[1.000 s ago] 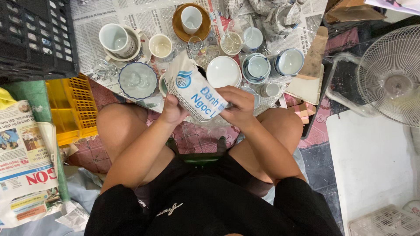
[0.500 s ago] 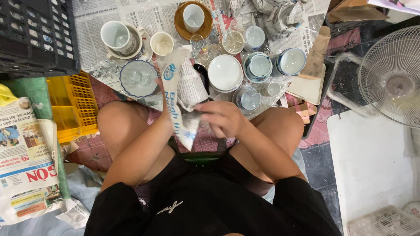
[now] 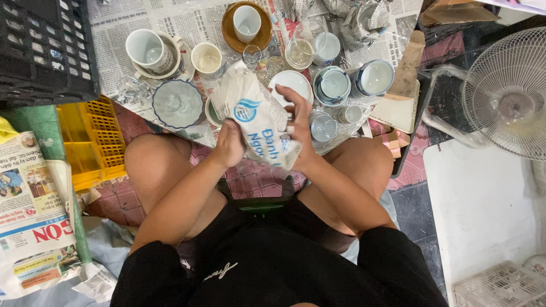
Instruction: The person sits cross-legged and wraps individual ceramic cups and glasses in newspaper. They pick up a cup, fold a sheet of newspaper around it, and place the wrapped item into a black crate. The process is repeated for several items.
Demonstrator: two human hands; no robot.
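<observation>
Both my hands hold a bundle wrapped in newspaper (image 3: 256, 116), white with a blue round mark, above my knees. My left hand (image 3: 228, 143) grips its lower left side. My right hand (image 3: 300, 122) presses on its right side with fingers spread up over the paper. What is inside the paper is hidden. Just beyond the bundle lie a white plate (image 3: 287, 81), a clear glass bowl (image 3: 177, 103) and a small glass jar (image 3: 323, 126) on spread newspaper.
Cups, bowls and glasses stand on newspaper ahead: a white mug (image 3: 145, 49), a cup on a brown saucer (image 3: 247, 23), blue-rimmed bowls (image 3: 375, 77). A black crate (image 3: 40, 51) and yellow crate (image 3: 94, 139) are left; a fan (image 3: 506, 94) is right; a newspaper stack (image 3: 31, 199) lies lower left.
The bundle has been turned in my hands from narrow edge-on back to its broad printed face. My right hand moved from its lower middle up onto its right side.
</observation>
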